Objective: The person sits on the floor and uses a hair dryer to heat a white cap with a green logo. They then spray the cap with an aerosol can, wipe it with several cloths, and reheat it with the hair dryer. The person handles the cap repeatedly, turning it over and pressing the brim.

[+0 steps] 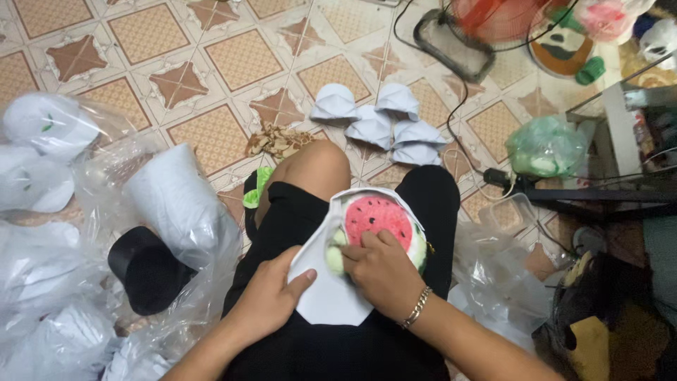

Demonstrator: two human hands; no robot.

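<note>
both hands (271,296) (381,268) press a watermelon patch (379,215) onto a white cap (328,293).

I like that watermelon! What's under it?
The watermelon patch lies on a white cap on the person's lap. The right hand covers its lower edge; the left hand presses the cap.

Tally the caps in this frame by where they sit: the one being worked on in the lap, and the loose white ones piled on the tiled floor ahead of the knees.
White cap with watermelon patch, on the lap under left hand and right hand: 1
Plain white caps piled on the floor: 5
Total: 6
Bagged caps at left are not counted; the plastic hides their number.
</note>
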